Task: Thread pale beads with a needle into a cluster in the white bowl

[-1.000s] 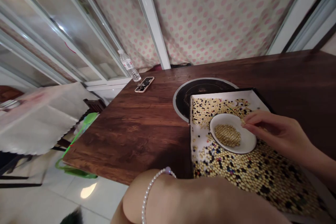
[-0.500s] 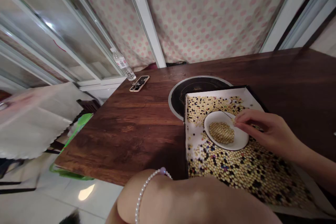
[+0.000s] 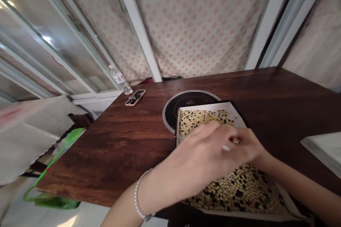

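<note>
My left hand (image 3: pixel 197 159), with a pearl bracelet (image 3: pixel 136 195) at its wrist, reaches across the tray (image 3: pixel 205 106) with fingers bent down against my right hand. My right hand (image 3: pixel 255 145) is closed, thumb and fingers curled near the left fingertips. Whatever the two hands hold between them is hidden and blurred. Small cream and dark beads (image 3: pixel 239 191) cover much of the white-lined tray. A few pale beads show through the gap between my hands. The white bowl seen earlier is hidden behind them.
A round black plate with a grey rim (image 3: pixel 170 108) lies in the dark wooden table (image 3: pixel 138 142), partly under the tray. A phone (image 3: pixel 135 98) and water bottle (image 3: pixel 121 81) stand far left. A white object (image 3: pixel 325 149) sits at right, a green plastic item (image 3: pixel 57 198) below the left edge.
My left hand has come up from the near edge to meet my right hand over the bowl, now covered. The thin dark wire by my right hand is out of sight. The view has shifted.
</note>
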`<state>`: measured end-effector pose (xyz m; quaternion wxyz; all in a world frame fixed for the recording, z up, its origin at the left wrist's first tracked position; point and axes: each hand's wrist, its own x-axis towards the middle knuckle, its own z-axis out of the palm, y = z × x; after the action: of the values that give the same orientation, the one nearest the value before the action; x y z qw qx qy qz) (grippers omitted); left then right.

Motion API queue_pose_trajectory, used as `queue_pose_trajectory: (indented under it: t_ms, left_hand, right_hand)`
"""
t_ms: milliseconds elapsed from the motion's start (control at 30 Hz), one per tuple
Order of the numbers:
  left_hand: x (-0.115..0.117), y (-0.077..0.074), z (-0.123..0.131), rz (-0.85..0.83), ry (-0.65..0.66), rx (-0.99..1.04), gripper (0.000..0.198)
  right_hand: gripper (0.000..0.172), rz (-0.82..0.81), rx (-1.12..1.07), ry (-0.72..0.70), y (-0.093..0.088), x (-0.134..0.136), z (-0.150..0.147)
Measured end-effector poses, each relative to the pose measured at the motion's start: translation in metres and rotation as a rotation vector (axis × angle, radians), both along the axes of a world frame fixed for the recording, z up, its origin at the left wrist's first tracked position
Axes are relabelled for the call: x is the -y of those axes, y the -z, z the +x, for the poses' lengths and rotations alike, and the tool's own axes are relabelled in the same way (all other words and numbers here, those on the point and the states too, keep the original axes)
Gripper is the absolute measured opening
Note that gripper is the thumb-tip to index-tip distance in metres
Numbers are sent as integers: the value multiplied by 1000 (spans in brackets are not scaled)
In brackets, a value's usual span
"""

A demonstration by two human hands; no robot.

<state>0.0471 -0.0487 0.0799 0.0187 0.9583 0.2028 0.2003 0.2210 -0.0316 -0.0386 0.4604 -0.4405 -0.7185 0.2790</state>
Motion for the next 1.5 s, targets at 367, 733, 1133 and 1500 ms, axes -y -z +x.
queue_pose_trajectory:
  t_ms: [367, 733, 1133, 1500]
  left_hand:
    - [-32, 79, -21, -85, 64, 239, 46]
    - [-40, 106, -25, 170, -218, 294, 17]
    - [-46, 108, -19, -68, -205, 511, 13]
    - [-43, 105, -17, -287, -189, 670, 11]
  right_hand:
    - [11, 19, 101, -9, 0, -4, -7]
    - [10, 58, 117, -69, 1, -3, -5]
    - [10, -5, 16, -105, -4, -4, -3]
    - [11, -98, -87, -18, -6, -4, 2]
